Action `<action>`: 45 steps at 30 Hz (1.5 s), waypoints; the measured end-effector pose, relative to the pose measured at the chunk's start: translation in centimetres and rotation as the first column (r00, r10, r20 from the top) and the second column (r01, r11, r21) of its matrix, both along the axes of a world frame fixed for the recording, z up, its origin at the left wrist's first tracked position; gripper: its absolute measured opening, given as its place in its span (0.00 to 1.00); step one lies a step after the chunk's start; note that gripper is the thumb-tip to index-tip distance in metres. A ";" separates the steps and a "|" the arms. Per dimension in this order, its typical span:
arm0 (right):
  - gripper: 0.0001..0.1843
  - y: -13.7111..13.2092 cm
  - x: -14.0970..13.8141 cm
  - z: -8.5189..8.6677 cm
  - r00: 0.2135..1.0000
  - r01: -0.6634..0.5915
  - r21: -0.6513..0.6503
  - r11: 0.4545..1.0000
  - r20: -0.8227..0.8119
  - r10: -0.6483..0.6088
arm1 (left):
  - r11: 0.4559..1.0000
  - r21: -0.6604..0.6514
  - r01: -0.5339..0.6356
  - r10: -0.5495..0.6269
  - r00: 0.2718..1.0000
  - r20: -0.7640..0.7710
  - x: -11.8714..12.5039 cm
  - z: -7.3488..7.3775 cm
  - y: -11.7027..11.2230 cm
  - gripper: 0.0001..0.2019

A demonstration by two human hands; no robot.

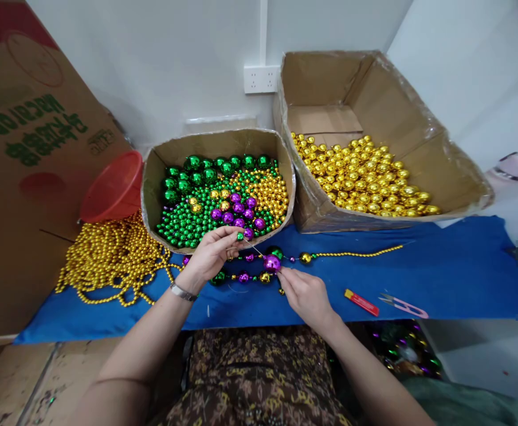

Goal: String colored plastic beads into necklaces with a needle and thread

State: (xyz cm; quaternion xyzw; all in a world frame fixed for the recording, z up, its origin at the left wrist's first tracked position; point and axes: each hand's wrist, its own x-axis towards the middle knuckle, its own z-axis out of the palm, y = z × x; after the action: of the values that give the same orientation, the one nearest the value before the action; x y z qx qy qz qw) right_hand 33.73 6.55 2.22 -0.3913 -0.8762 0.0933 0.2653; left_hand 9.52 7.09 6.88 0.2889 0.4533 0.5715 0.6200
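Bead stringing at the table, seen from the head camera. The fingers of the right hand (306, 294) pinch a large purple bead (272, 262), which sits on a thin needle (254, 248); the needle slants up and left to the left hand (212, 253), whose fingers are closed on its far end, just beside a small green bead (240, 236). Below and around both hands lies the strand in progress (259, 276), a looped run of purple, green and gold beads resting on the blue cloth (440, 272); one end continues right as a fine gold bead chain (361, 254). Judged from this, several large beads are already strung and the purple one is being added, while the strand's final length cannot be told. Just beyond the hands stands a small carton (152, 177) holding green, gold and purple beads in loose groups, still well filled. To its right a larger carton (418, 118) holds gold balls. To the left of the small carton lies a heap of gold bead chain (108, 260) beneath a tipped red bowl (112, 186). Near right on the cloth lie a red lighter (361, 302) and small pink-handled snips (403, 305), both well apart from the hands.
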 end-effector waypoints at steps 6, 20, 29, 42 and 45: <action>0.16 0.1 0.0 0.0 0.999 0.004 0.058 0.998 0.035 -0.006 | 0.999 0.031 -0.023 0.027 0.991 -0.130 0.5 0.1 -0.4 0.12; 0.16 0.6 0.4 -0.8 0.999 0.044 0.047 0.998 0.003 -0.045 | 0.927 0.320 -0.195 0.367 0.310 -0.877 -8.9 -0.1 5.9 0.10; 0.16 0.3 0.1 -0.5 1.000 0.027 0.007 1.000 -0.008 -0.027 | 0.969 0.196 -0.149 0.242 0.721 -0.649 -5.9 0.0 4.0 0.12; 0.16 0.2 0.2 -0.3 1.000 0.019 0.051 0.999 -0.025 -0.018 | 0.998 0.061 0.009 -0.009 1.000 -0.004 -0.3 0.7 0.4 0.12; 0.16 0.2 0.3 -0.1 1.000 0.029 0.077 0.997 0.010 -0.030 | 0.998 0.059 0.003 -0.001 1.000 -0.030 -0.2 0.8 0.3 0.12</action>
State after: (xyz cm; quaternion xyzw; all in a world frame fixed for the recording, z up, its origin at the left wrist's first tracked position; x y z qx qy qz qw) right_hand 34.08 6.73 2.10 -0.3942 -0.8748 0.0535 0.2764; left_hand 9.34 7.41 7.64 0.3161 0.4453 0.5795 0.6049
